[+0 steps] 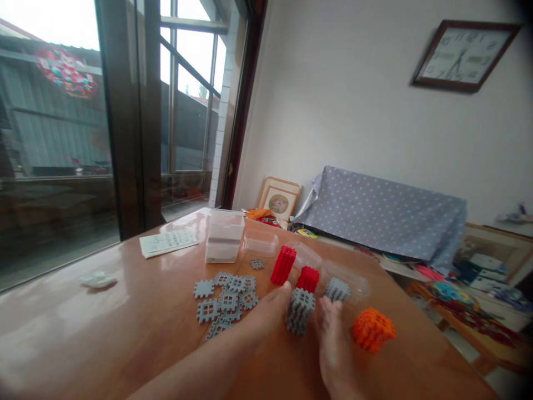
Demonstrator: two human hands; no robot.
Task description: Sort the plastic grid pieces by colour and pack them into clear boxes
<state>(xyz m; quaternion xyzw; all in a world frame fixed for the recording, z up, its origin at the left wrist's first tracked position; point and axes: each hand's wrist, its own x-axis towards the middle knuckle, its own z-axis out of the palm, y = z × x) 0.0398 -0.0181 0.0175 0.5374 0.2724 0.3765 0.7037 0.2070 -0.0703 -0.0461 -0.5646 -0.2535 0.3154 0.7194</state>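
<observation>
One grey stack of toothed plastic tiles [300,311] is between your left hand [271,312] and right hand [334,336], to the right of loose grey tiles [229,301]; whether your fingers [330,311] grip it, I cannot tell.

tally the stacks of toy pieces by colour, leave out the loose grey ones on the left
Red: 2 (left red stack, right red stack)
Grey: 2 (near grey stack, far grey stack)
Orange: 1 (orange stack)
Total: 5
</observation>
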